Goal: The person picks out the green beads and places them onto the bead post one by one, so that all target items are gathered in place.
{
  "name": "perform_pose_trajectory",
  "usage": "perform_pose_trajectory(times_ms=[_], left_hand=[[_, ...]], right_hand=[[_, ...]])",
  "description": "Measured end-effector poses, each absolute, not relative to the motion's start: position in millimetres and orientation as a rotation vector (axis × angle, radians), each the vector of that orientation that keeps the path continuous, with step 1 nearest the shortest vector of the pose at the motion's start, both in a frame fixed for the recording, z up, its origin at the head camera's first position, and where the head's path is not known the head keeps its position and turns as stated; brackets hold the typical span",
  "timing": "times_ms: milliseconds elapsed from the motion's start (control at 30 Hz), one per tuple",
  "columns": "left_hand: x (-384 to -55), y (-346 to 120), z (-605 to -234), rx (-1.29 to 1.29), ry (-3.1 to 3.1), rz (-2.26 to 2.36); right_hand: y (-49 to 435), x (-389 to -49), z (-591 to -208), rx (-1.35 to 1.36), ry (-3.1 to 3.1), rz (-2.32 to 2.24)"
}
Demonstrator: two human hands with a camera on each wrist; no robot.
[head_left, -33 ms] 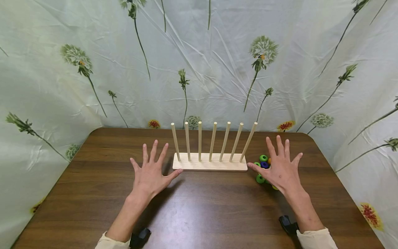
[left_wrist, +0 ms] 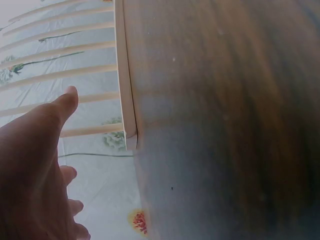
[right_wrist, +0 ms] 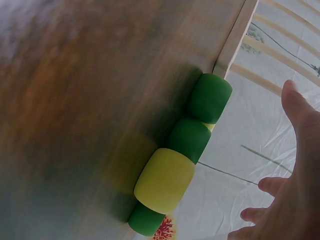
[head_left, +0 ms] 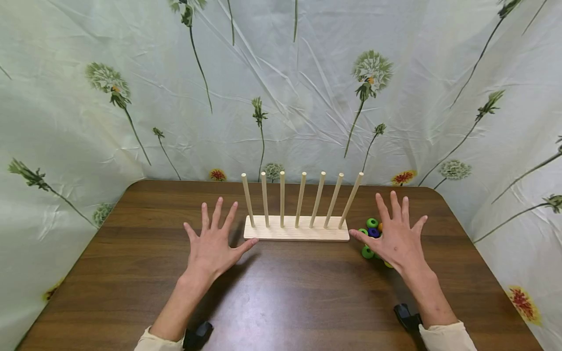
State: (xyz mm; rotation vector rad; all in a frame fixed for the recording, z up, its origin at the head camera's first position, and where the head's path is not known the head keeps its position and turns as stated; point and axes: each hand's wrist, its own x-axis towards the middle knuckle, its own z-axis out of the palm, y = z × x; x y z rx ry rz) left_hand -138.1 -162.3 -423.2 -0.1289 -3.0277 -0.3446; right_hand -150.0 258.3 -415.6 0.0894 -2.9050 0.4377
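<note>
A pale wooden peg stand (head_left: 296, 235) with several upright dowels (head_left: 282, 200) sits toward the far side of the table. My left hand (head_left: 212, 248) hovers at its left end, fingers spread, thumb tip close to the base's corner. On the other side my right hand (head_left: 399, 241) is spread too, holding nothing, over a cluster of beads. Green (head_left: 367, 252), blue (head_left: 373, 232) and orange beads show past its thumb; others are hidden beneath the hand. In the right wrist view, a yellow bead (right_wrist: 165, 181) lies in a row between green ones (right_wrist: 210, 98).
The brown wooden table (head_left: 281, 302) has rounded far corners. Behind it and at both sides hangs a pale curtain (head_left: 307, 97) printed with dandelions. A black strap device (head_left: 197, 335) is on the left wrist, and another (head_left: 407, 318) on the right.
</note>
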Motion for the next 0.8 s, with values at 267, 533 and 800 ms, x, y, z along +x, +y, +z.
perform_pose_trajectory(times_ms=[267, 533, 800], left_hand=[[-139.0, -161.0, -423.8, -0.131, -3.021, -0.347], [-140.8, -159.8, -423.7, -0.124, -3.03, -0.369], [-144.3, -157.6, -421.6, -0.149, -2.959, -0.477]], right_hand=[[259.3, -150.1, -416.2, 0.085, -2.908, 0.435], [259.6, -150.6, -415.5, 0.086, -2.902, 0.443], [261.8, -149.3, -413.8, 0.135, -2.863, 0.521]])
